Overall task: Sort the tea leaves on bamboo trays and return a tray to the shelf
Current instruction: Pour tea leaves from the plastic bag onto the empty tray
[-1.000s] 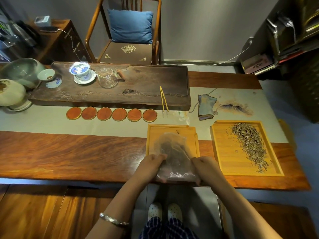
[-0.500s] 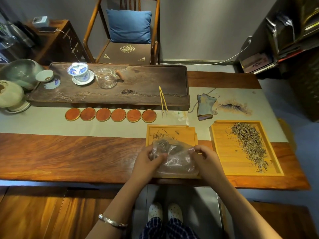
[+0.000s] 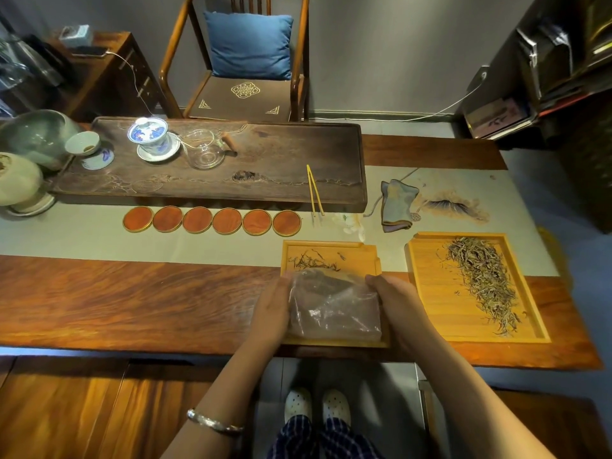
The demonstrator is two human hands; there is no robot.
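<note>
A small bamboo tray lies at the table's near edge with a few dark tea leaves at its far end. Over its near half I hold a clear plastic bag with dark leaves inside. My left hand grips the bag's left side and my right hand grips its right side. To the right a larger bamboo tray holds a long strip of pale green tea leaves.
Yellow tweezers lean on the dark tea board, which carries a blue-and-white gaiwan and a glass pitcher. Several round coasters line the runner. A folded cloth, a chair and a shelf stand beyond.
The bag was lifted and bunched over the small tray, dropping a few leaves at its far end, and is now spread flatter and lower between both hands.
</note>
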